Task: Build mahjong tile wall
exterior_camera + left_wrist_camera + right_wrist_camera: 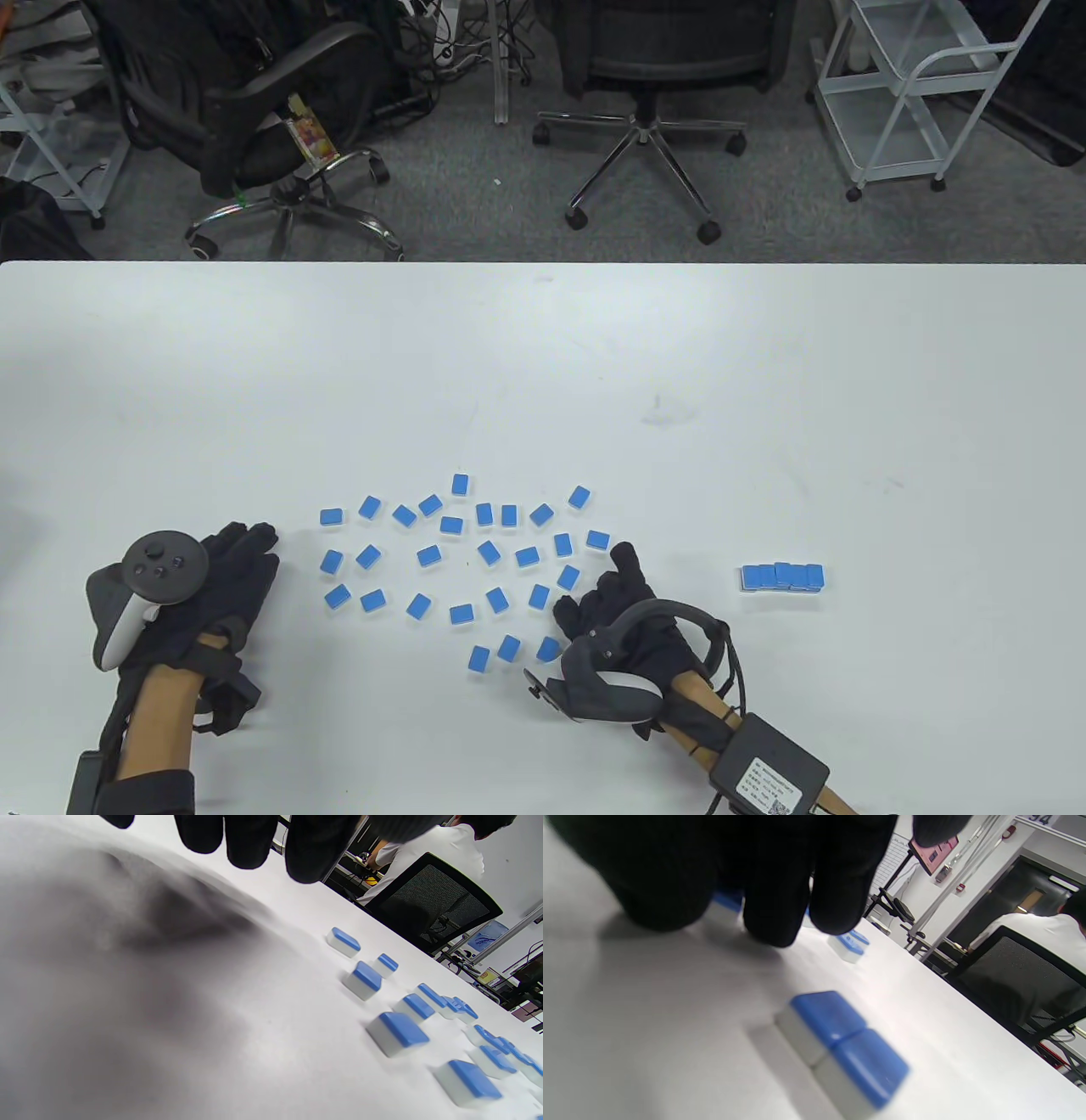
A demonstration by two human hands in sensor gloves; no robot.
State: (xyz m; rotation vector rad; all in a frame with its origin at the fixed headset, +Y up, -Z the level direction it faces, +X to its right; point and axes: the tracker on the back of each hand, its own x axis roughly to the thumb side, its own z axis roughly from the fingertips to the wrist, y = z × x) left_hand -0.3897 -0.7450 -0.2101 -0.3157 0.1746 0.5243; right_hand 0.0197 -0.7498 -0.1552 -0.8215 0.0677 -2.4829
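Table view: the right hand sits at the right edge of the scattered blue-backed white plastic mahjong tiles, fingers curled over a couple of them. I can't tell if anything is actually pinched. The started wall, a short row of blue tiles, lies well apart to the right on the white table. My guess is the smart move is to grab just one or two, keep them face-down, and butt them flush against the row's near end without bumping it. The left hand rests flat beside the scatter, fingers spread, holding nothing.

Left wrist view: fingertips hang over bare tabletop, tiles off to the right.

Right wrist view: dark fingers press down at a tile; two touching tiles lie close in front and could get knocked. Black office chairs stand beyond the table.
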